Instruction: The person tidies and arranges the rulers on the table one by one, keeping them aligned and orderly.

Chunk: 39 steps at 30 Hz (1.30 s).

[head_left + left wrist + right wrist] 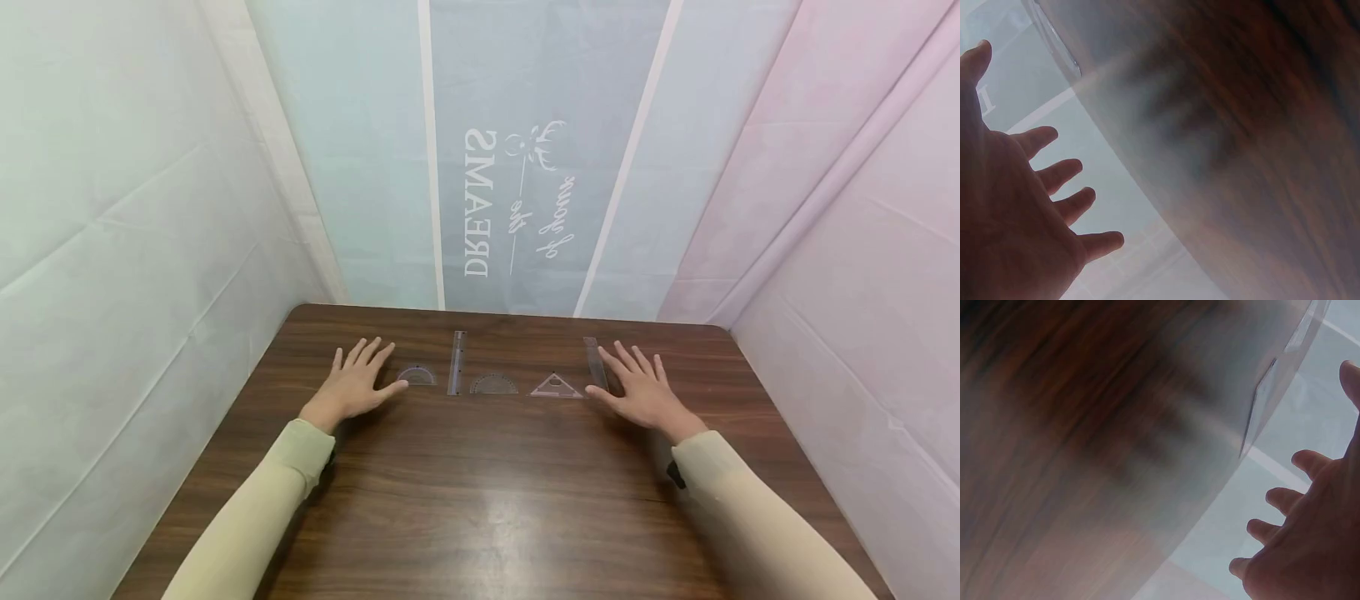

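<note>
Both hands are spread palm down over the wooden table and hold nothing. In the head view my left hand point(355, 385) is at the left, its thumb tip at the edge of a small clear protractor point(417, 376). My right hand point(640, 388) is at the right, overlapping part of a clear ruler point(595, 358), with its thumb near a clear set square point(557, 387). Between the hands lie a second upright-lying ruler point(457, 363) and a larger clear protractor point(493, 384). The wrist views show the left palm point(1010, 212) and right palm point(1316, 544) with fingers apart.
The dark brown table point(480, 475) has rounded far corners and a bright glare patch. Behind its far edge hangs a blue-grey curtain point(540, 67) with white lettering. Pale cloth walls stand at the left point(135, 208) and right point(862, 250).
</note>
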{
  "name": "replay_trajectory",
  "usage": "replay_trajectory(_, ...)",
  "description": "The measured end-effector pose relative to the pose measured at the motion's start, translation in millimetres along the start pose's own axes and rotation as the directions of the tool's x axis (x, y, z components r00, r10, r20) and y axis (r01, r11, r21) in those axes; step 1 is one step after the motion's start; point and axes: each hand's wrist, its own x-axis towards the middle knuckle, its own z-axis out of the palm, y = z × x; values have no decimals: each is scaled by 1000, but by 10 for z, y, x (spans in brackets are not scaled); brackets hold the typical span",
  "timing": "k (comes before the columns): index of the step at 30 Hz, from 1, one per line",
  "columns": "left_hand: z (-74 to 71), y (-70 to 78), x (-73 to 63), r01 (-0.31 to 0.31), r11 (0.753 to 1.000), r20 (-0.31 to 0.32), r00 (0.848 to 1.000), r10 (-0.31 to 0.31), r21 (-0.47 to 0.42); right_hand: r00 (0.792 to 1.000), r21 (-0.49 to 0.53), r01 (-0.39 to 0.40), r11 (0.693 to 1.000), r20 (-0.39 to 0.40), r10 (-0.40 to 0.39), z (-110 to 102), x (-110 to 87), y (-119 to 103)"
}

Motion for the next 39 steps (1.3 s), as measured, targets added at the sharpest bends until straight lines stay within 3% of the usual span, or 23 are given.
replay_trajectory(10,42,88,39,-29,1000,-2,1000,29,5,998,-15,62,998,-3,-62,100,88,-185)
replay_trajectory(27,62,540,205,-123,992,8,992,123,11,991,-9,135,991,10,-134,193,124,-316)
replay_trajectory(39,160,677,298,-148,989,25,989,147,30,987,7,158,987,20,-158,237,180,-410)
